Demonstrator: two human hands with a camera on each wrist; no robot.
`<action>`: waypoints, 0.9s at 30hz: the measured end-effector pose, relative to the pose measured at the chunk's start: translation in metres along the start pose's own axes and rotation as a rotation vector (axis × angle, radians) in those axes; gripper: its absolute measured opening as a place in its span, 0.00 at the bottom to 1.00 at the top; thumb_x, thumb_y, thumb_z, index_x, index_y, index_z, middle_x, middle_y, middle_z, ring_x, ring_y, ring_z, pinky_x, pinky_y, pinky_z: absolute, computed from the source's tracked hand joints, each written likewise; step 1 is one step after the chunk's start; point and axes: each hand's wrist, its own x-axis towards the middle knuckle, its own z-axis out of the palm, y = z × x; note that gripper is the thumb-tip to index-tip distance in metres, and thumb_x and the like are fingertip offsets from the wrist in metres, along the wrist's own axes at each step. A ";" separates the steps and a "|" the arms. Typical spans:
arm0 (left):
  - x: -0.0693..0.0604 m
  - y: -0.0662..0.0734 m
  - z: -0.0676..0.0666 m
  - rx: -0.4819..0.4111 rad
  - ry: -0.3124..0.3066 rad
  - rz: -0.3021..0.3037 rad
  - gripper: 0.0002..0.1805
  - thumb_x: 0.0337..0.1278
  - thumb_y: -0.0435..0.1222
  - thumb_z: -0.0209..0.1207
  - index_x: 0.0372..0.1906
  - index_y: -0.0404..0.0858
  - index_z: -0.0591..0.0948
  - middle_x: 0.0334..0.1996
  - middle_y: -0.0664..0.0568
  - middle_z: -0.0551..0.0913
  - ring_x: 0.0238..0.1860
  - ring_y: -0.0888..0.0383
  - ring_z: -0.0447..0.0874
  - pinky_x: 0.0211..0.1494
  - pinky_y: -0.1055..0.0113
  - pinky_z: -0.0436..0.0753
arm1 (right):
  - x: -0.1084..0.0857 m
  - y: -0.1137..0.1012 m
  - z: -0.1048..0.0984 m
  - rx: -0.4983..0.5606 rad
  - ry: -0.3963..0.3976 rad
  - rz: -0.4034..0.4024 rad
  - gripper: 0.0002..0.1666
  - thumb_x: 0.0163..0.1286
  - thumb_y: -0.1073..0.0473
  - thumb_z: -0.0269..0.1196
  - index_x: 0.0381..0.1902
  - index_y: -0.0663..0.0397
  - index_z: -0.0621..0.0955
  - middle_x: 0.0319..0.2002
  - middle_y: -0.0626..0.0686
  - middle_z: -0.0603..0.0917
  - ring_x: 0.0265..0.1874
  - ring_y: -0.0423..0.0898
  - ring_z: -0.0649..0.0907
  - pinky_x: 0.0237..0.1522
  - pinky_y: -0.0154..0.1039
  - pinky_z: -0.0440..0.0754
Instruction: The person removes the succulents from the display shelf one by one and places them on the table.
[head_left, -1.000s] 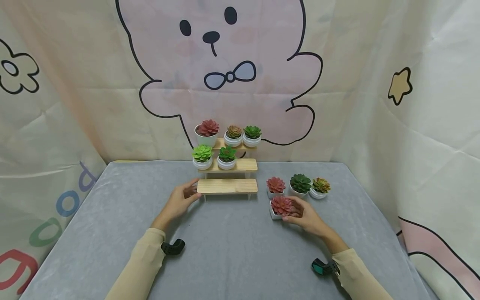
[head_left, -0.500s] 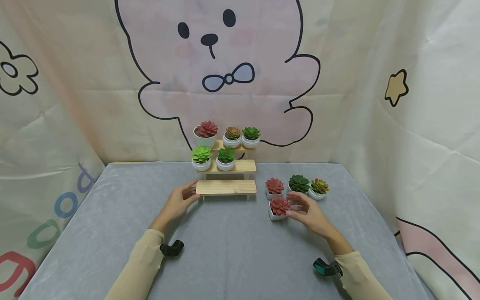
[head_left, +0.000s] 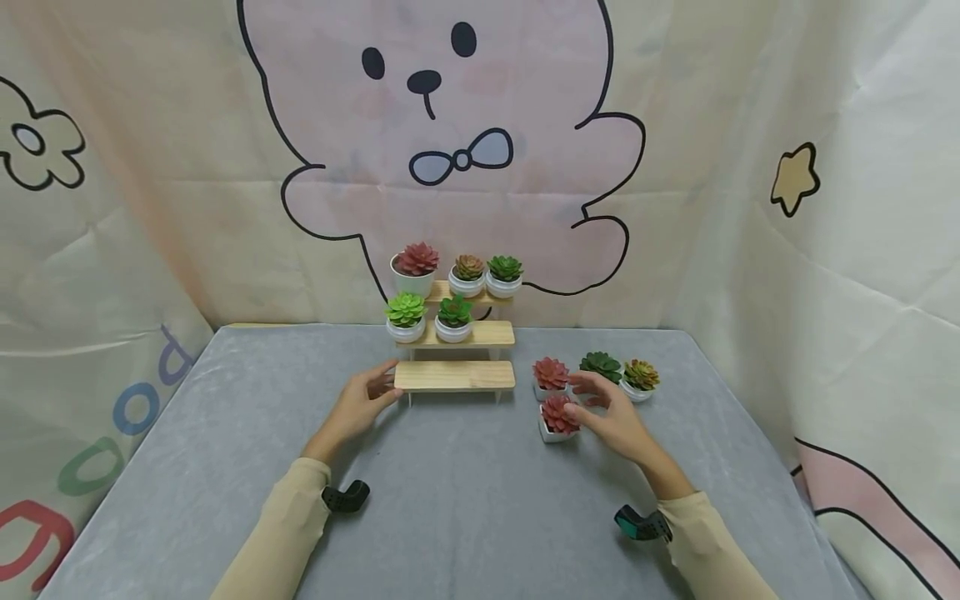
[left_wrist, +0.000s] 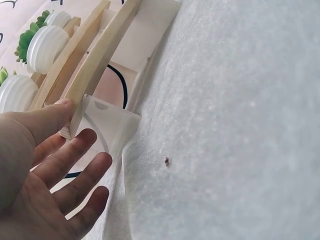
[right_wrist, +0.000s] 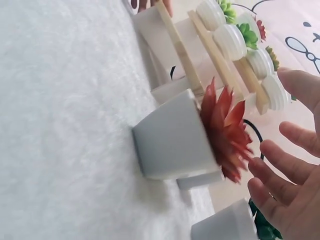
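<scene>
A tiered wooden shelf (head_left: 454,377) with pale clear supports stands at the back of the table. My left hand (head_left: 362,408) holds the left end of its lowest board between thumb and forefinger; in the left wrist view the other fingers (left_wrist: 82,182) spread loosely below. My right hand (head_left: 613,419) hovers over the right-hand group, fingers spread, with nothing held. Closest to it is a red succulent (head_left: 558,414) in a square white pot (right_wrist: 172,142), upright on the cloth. Another red succulent (head_left: 551,373) stands just behind, beside a dark green one (head_left: 600,365) partly hidden by my hand.
Potted succulents line the upper boards: red (head_left: 417,259), brownish (head_left: 468,267) and green (head_left: 505,267) on top, light green (head_left: 406,309) and green (head_left: 454,311) on the middle. A yellow-green succulent (head_left: 641,375) stands at right. Grey cloth (head_left: 480,508) covers the table.
My right hand has come away from the front red succulent's pot, then shifted up and left above it. The pots stay put, and my left hand keeps its place on the shelf.
</scene>
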 end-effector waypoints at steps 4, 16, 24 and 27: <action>0.000 -0.001 0.001 0.000 -0.001 -0.006 0.33 0.69 0.32 0.61 0.75 0.31 0.65 0.62 0.31 0.80 0.59 0.36 0.83 0.61 0.44 0.82 | 0.009 -0.006 0.001 -0.005 -0.007 0.011 0.28 0.70 0.61 0.66 0.66 0.60 0.75 0.61 0.61 0.82 0.58 0.61 0.80 0.56 0.59 0.81; 0.001 -0.003 0.003 0.002 0.004 0.008 0.33 0.68 0.32 0.61 0.74 0.30 0.66 0.61 0.30 0.80 0.57 0.37 0.85 0.60 0.45 0.83 | 0.032 -0.025 0.008 0.048 -0.061 -0.004 0.28 0.71 0.60 0.65 0.67 0.58 0.75 0.60 0.64 0.82 0.59 0.61 0.80 0.59 0.63 0.78; 0.002 -0.006 0.002 0.006 0.003 0.012 0.33 0.69 0.33 0.61 0.75 0.30 0.65 0.61 0.30 0.80 0.58 0.37 0.84 0.60 0.45 0.82 | 0.050 -0.038 0.017 0.064 -0.071 -0.023 0.25 0.72 0.60 0.65 0.65 0.56 0.77 0.58 0.62 0.83 0.55 0.62 0.83 0.58 0.60 0.80; 0.002 -0.006 0.001 0.009 0.005 0.011 0.33 0.69 0.33 0.61 0.75 0.30 0.65 0.61 0.30 0.81 0.57 0.37 0.84 0.60 0.45 0.83 | 0.056 -0.042 0.022 0.086 -0.078 -0.020 0.25 0.72 0.62 0.64 0.65 0.57 0.76 0.59 0.63 0.82 0.56 0.64 0.82 0.59 0.62 0.80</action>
